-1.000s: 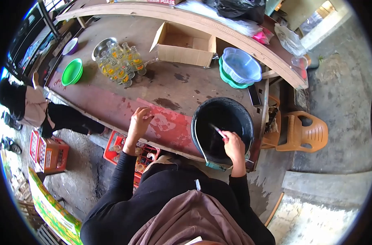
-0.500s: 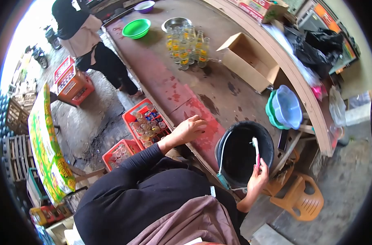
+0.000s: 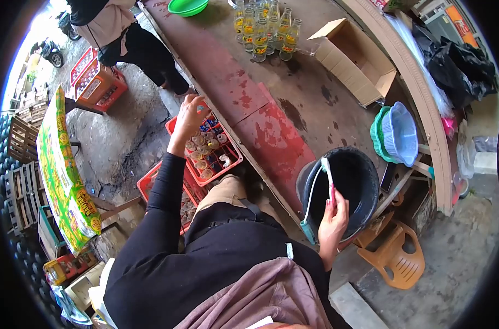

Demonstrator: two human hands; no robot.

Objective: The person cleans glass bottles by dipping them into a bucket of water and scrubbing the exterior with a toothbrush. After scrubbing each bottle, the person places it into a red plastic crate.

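Note:
My right hand [image 3: 334, 219] is closed on a pink and white toothbrush [image 3: 328, 174], its bristle end pointing up at the near rim of a black bucket [image 3: 371, 189]. The bucket's wire handle with a teal grip hangs on its left side. My left hand [image 3: 191, 118] is raised above a red crate [image 3: 226, 167] of glass bottles, its fingers bent and apart with nothing seen between them. Clear glass bottles with yellow labels [image 3: 260, 41] stand grouped on the table [image 3: 227, 82].
An open cardboard box [image 3: 348, 63], a green bowl [image 3: 187, 6] and blue and green basins [image 3: 400, 134] lie on or beside the table. Another person [image 3: 151, 52] stands at the far left. An orange chair [image 3: 400, 263] is at lower right. More red crates [image 3: 98, 82] stand on the ground.
My left hand has moved left, from over the table to above the crate. The toothbrush has moved left towards the bucket's rim. The camera view has shifted.

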